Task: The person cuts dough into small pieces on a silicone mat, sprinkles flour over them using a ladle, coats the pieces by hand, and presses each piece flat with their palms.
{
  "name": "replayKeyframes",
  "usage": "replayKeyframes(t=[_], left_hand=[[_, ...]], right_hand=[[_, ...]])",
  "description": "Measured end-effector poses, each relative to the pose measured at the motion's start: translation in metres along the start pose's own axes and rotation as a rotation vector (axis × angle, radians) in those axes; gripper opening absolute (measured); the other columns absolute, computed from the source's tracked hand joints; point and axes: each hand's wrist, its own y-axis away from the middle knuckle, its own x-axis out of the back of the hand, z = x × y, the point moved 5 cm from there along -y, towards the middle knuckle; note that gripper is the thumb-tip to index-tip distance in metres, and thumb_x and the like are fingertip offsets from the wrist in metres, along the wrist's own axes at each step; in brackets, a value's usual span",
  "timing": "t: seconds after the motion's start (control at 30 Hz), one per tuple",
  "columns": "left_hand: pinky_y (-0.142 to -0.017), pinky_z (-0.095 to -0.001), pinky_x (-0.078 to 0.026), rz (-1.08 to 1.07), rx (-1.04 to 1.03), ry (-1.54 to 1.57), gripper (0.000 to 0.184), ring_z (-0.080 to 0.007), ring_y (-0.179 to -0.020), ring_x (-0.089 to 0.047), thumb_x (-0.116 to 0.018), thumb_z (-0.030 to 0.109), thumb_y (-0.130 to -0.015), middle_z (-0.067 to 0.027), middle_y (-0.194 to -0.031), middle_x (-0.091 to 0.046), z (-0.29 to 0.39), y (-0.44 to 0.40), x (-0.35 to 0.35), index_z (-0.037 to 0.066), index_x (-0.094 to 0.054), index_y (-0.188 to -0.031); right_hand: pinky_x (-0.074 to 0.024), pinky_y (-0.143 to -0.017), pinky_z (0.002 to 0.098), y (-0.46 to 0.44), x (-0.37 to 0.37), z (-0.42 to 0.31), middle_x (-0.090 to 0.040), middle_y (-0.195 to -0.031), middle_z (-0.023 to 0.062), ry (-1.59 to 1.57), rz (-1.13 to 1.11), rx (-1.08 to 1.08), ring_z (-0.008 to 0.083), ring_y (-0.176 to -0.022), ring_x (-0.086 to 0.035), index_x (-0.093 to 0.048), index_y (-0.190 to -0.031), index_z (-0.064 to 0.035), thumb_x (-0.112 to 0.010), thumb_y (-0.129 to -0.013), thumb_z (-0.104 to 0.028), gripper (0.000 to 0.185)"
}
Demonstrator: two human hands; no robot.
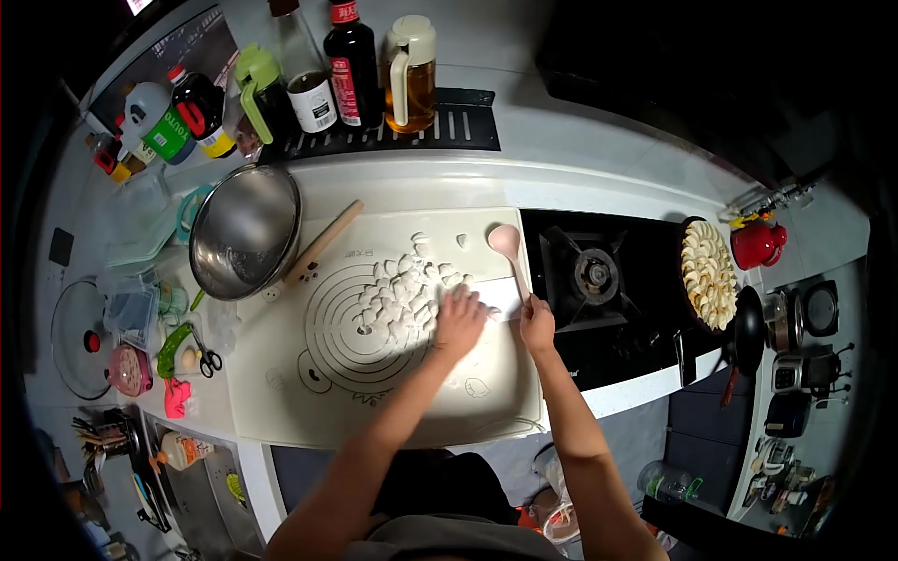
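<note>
A pink long-handled spoon [503,241] points away from me, its handle running down into my right hand [537,325], whose fingers are closed round it. My left hand [461,322] lies with fingers spread at the right edge of a pile of small white dough pieces [402,294]. Between my hands is a flat white rectangular sheet or scraper [498,296]; whether my right hand also grips it, I cannot tell. All this is over a cream kneading mat [267,374] printed with rings.
A rolling pin [327,238] and steel bowl [245,232] sit on the left. Scissors [206,353] lie near a green pepper [172,350]. To the right are a gas burner [595,273] and a pan of dumplings [708,276]. Bottles [352,75] line the back.
</note>
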Motion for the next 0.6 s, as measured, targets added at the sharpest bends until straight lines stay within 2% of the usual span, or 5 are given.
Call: replayKeyframes(t=[0.1, 0.17, 0.33, 0.5, 0.6], left_hand=[[-0.106, -0.0604, -0.027, 0.152, 0.064, -0.099, 0.024, -0.0322, -0.129, -0.041, -0.06, 0.025, -0.084, -0.0079, -0.129, -0.054, -0.072, 0.023, 0.024, 0.014, -0.067, -0.104], [-0.105, -0.0587, -0.028, 0.223, 0.087, 0.008, 0.039, -0.0358, -0.129, -0.039, -0.062, 0.03, -0.083, -0.0124, -0.138, -0.045, -0.101, 0.044, 0.037, 0.017, -0.063, -0.12], [-0.104, -0.0611, -0.027, 0.237, 0.565, 0.044, 0.064, -0.0441, -0.132, -0.033, -0.064, 0.037, -0.082, -0.0187, -0.147, -0.034, -0.126, 0.106, 0.054, 0.013, -0.046, -0.138], [-0.11, -0.0561, -0.023, 0.223, 0.478, 0.396, 0.055, -0.0454, -0.136, -0.027, -0.059, 0.031, -0.088, -0.0126, -0.15, -0.034, -0.083, 0.086, 0.045, 0.012, -0.047, -0.138], [-0.109, -0.0525, -0.028, 0.328, 0.382, 0.247, 0.044, -0.0453, -0.131, -0.035, -0.058, 0.022, -0.088, -0.0109, -0.143, -0.043, -0.102, 0.079, 0.07, 0.014, -0.055, -0.131]], right_hand=[[-0.0497, -0.078, 0.0428, 0.005, 0.005, -0.025, -0.061, -0.103, 0.0201, 0.066, 0.069, 0.121, 0.0377, -0.087, -0.059, -0.06, -0.114, 0.0022, -0.058, -0.081, -0.001, 0.034], [-0.0488, -0.08, 0.043, 0.011, 0.012, -0.056, -0.06, -0.104, 0.0208, 0.079, 0.201, 0.243, 0.0379, -0.09, -0.058, -0.06, -0.114, 0.0035, -0.058, -0.08, 0.0, 0.034], [-0.046, -0.095, 0.0424, 0.035, -0.037, -0.111, -0.056, -0.118, 0.0258, -0.131, 0.038, 0.333, 0.0411, -0.107, -0.055, -0.057, -0.118, 0.0046, -0.058, -0.083, -0.005, 0.037], [-0.0393, -0.103, 0.0451, 0.043, -0.089, -0.145, -0.05, -0.127, 0.0294, -0.368, -0.046, 0.208, 0.0452, -0.117, -0.048, -0.053, -0.121, 0.006, -0.055, -0.087, -0.011, 0.039], [-0.0396, -0.102, 0.0418, 0.049, -0.074, -0.161, -0.048, -0.128, 0.0306, -0.355, 0.052, 0.228, 0.0443, -0.117, -0.049, -0.053, -0.123, 0.0039, -0.048, -0.089, -0.008, 0.036]])
